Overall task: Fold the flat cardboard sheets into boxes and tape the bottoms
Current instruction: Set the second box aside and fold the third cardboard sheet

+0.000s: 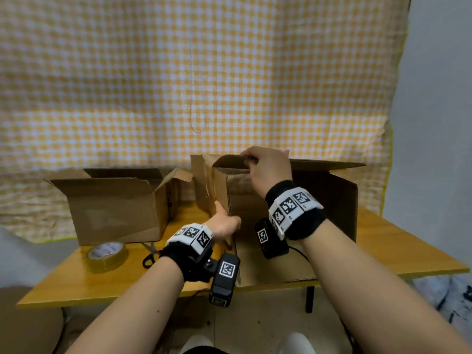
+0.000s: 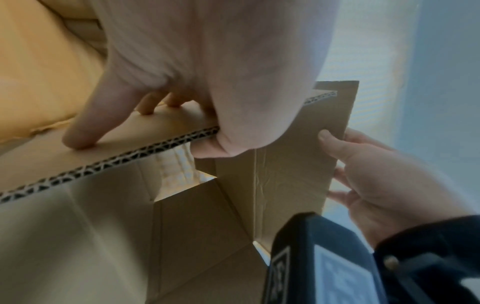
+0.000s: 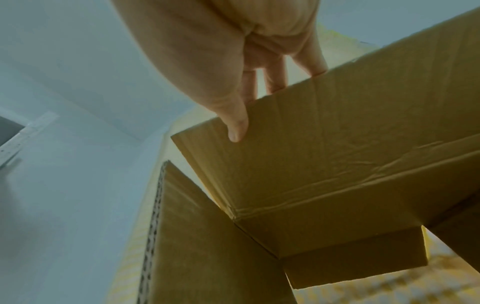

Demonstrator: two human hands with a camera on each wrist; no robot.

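**Square the flaps before taping**

The half-formed box (image 1: 293, 213) stands on the surface (image 1: 383, 246). The right hand (image 1: 268, 172) pinches a top flap (image 3: 298, 144); the left hand (image 1: 224, 223) grips a side panel. Folding should follow the creases, with the corner kept braced. The left wrist view shows thumb-and-finger contact; the tape roll (image 1: 107, 256), probably clear, shows only from the head.

Makeshift packing corner in a plain room

I see a small wooden table (image 1: 398, 241); a yellow checked cloth (image 1: 178, 72) hangs at 12 o'clock, bare wall (image 1: 439, 98) at 2.

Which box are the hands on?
The right-hand box: left hand and right hand hold it. The left box stands untouched.
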